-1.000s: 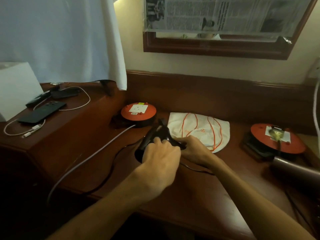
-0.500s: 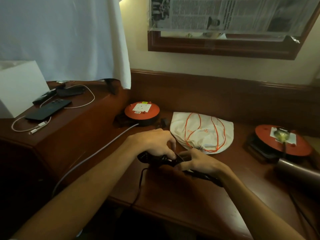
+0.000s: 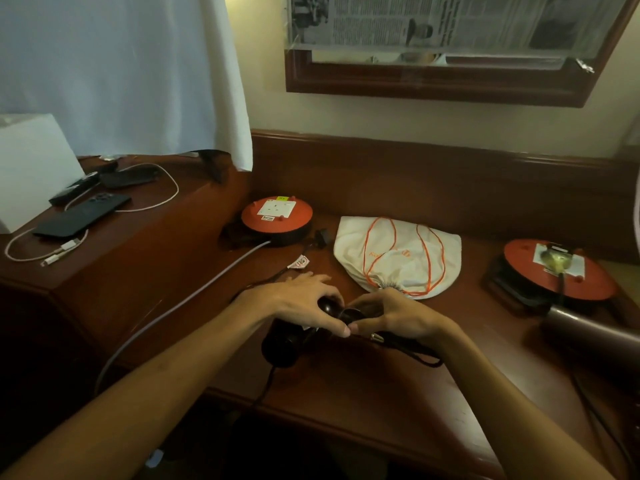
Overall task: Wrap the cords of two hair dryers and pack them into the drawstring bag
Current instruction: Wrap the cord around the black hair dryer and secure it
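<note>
Fingers (image 3: 313,287) of the left hand (image 3: 298,299) are curled over the top of one black hair dryer (image 3: 294,336), thumb tucked down its near side, so it's gripping the body; right hand (image 3: 391,315) comes in from the other side with its fingers bent around the dryer's handle end, thumb tip nearly touching the left thumb tip; both hands clamped on the same dryer, which lies low over the dark wooden tabletop (image 3: 363,386), near the front edge; can't tell if it's actually resting on the wood. Its thin black cord (image 3: 268,382) drops off the front edge; another stretch of dark cord loops out under the right wrist. Second hair dryer (image 3: 588,332), brownish and metallic looking, sits at the far right, only partly in view; so two dryers total. One white drawstring bag with orange cords (image 3: 398,256) lies flat just behind the hands, mouth gathered toward them, nothing going into it. Two round orange-topped socket reels: one (image 3: 277,220) left of the bag with a pale grey cable (image 3: 180,303) running off toward the front left, one (image 3: 557,268) at the right with a plug in it. Up on the raised ledge at left: one black phone (image 3: 83,218) face down, one white charging cable (image 3: 45,252) looped around it, one white box (image 3: 31,168).
</note>
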Motion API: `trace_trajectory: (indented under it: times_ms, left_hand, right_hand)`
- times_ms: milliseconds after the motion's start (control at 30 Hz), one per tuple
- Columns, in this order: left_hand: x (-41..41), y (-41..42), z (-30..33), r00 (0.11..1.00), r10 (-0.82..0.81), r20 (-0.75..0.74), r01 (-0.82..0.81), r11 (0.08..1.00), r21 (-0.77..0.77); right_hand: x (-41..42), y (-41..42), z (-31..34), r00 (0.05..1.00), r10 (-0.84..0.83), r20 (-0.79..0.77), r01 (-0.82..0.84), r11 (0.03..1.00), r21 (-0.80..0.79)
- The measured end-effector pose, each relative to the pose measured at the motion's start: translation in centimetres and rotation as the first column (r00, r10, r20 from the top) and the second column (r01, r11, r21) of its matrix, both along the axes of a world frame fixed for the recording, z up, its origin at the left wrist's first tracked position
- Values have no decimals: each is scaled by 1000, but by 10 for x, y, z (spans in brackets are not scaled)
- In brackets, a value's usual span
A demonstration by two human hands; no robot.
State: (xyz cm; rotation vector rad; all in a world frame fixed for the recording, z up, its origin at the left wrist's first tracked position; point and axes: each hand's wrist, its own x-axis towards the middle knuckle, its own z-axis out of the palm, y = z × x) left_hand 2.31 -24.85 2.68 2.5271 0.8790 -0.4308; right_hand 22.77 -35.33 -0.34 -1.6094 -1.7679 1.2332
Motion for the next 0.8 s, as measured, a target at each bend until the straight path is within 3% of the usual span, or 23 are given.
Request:
trace_trajectory:
  times_ms: [100, 200, 267, 333, 400, 467, 500, 533, 633, 800]
  left_hand:
    - [0, 2, -8, 996, 27, 87, -30, 999, 35]
    - [-7, 15, -13, 974, 126, 187, -105, 988, -117]
    - [-12, 19, -18, 938, 172, 300, -120, 976, -184]
    - [-15, 22, -24, 887, 189, 420, -120, 975, -185]
    - [-18, 26, -29, 849, 240, 470, -149, 963, -222]
    - [-22, 34, -35, 799, 322, 508, -177, 933, -313]
    - [-24, 38, -38, 770, 356, 530, -188, 920, -344]
    - [-26, 38, -39, 744, 381, 549, -193, 909, -370]
    - [-27, 36, -41, 661, 432, 613, -221, 894, -391]
    - [-37, 45, -56, 504, 523, 687, -293, 852, -434]
  right_hand:
    - [6, 1, 2, 998, -33, -58, 29, 997, -65]
    - [14, -1, 8, 980, -87, -177, 71, 993, -97]
    - [18, -1, 6, 931, -105, -349, 67, 991, -119]
    - [18, -2, -6, 754, -186, -630, 84, 979, -188]
    - [9, -3, -23, 469, -292, -833, 93, 955, -282]
    - [-12, -6, -42, 275, -368, -888, 90, 930, -358]
    - [-26, -9, -49, 262, -391, -882, 88, 920, -381]
    - [-42, -11, -55, 306, -398, -865, 100, 917, -386]
    - [-82, -17, -57, 580, -309, -754, 193, 951, -241]
    - [-97, -23, -49, 748, -261, -610, 236, 964, -124]
